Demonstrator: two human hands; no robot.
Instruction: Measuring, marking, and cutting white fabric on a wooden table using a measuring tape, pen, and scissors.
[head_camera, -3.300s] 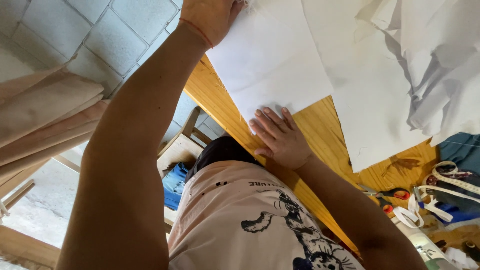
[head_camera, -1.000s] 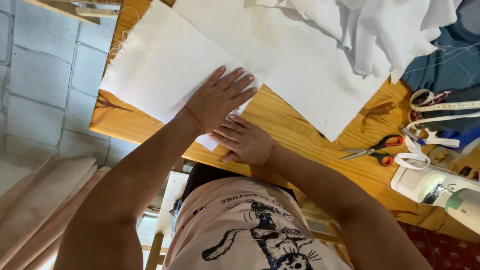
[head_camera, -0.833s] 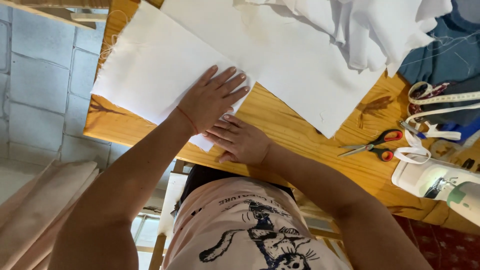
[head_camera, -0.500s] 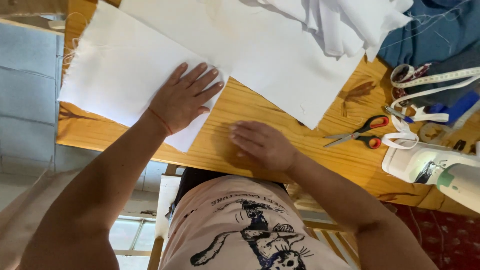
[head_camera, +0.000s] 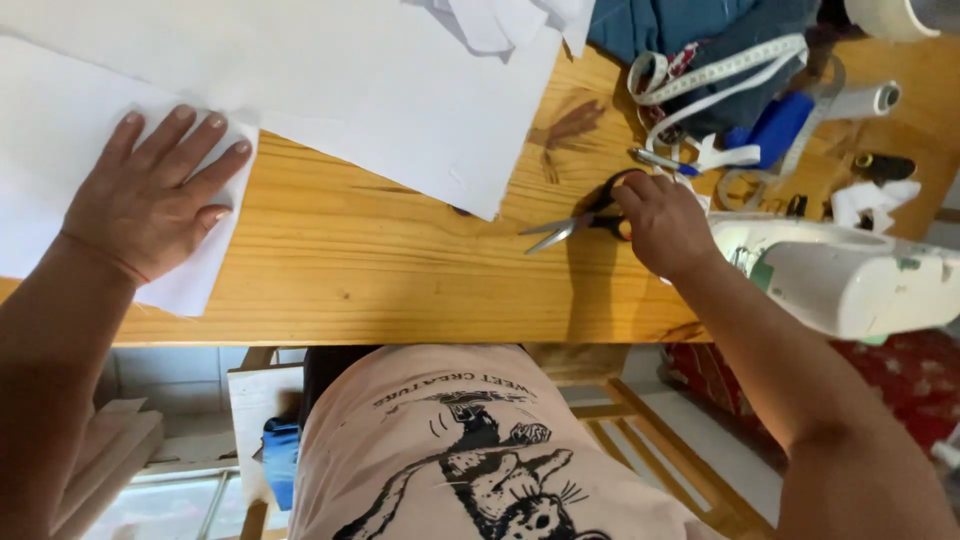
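My left hand lies flat, fingers spread, on a white sheet of fabric at the left end of the wooden table. At the table's right side my right hand covers the handles of a pair of scissors. Their blades point left, slightly apart, resting on the wood. A larger white sheet lies between the two hands, one corner pointing toward me.
A white sewing machine stands right of my right hand. Behind it lie a measuring tape, blue cloth, a blue object, a white roll and a dark spool. Below the table edge are chair rails.
My right hand left the wood beside the white sheet and moved right onto the scissors. The left hand stayed pressed on the sheet. The view shifted right.
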